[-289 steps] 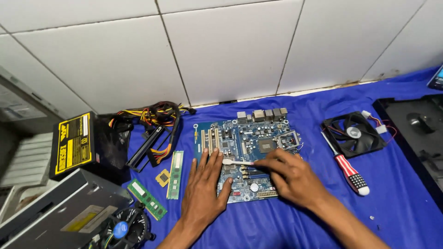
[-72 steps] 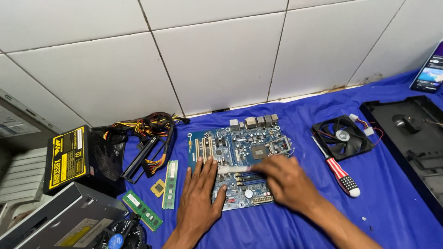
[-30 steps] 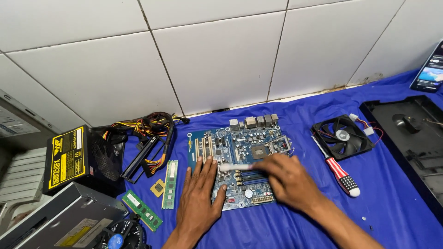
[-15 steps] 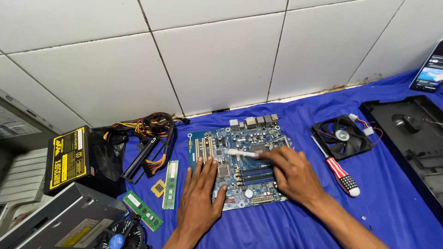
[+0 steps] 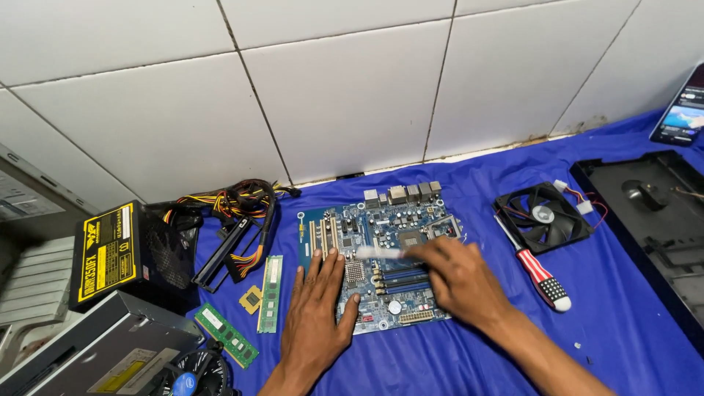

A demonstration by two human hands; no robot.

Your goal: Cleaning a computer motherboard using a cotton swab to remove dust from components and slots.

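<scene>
Blue motherboard (image 5: pixel 381 268) under both hands; left hand (image 5: pixel 317 323) flat, splayed; right hand (image 5: pixel 456 282) gripping white brush (image 5: pixel 379 253)

A wall of large white tiles (image 5: pixel 352 95) with thin dark grout lines is filling the view from nine o'clock through twelve to three o'clock. Even light is falling on it, without hard shadows. A blue cloth (image 5: pixel 638 323) is covering the work surface below, spreading from four to eight o'clock and meeting the wall along a grimy seam (image 5: pixel 499 150).
</scene>
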